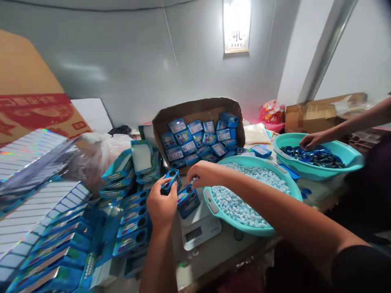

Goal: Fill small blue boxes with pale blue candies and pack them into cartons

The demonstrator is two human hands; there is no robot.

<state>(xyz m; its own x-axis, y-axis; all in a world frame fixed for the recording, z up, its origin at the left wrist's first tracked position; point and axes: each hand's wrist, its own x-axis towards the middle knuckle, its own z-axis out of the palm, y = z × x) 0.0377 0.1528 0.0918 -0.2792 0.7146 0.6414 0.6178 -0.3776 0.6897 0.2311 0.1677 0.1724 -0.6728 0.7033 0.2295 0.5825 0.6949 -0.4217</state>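
Note:
My left hand (161, 203) grips a small blue candy box (174, 177) with a dark round hole, between thumb and fingers. Beside it, another blue candy box (188, 203) stands on a white digital scale (205, 233). Over that box's top, my right hand (203, 173) has its fingers pinched on a few small pale candies (194, 179). The scale's display cannot be read. Under my right forearm is a turquoise basin (214, 206) full of pale blue and white candies (244, 209).
Filled blue boxes lie in a tilted brown carton (198, 110). Rows of boxes with round holes (131, 232) stand at left, near open box trays (142, 156). A co-worker's hand (314, 140) reaches into a second turquoise basin (324, 176) of shiny blue pieces.

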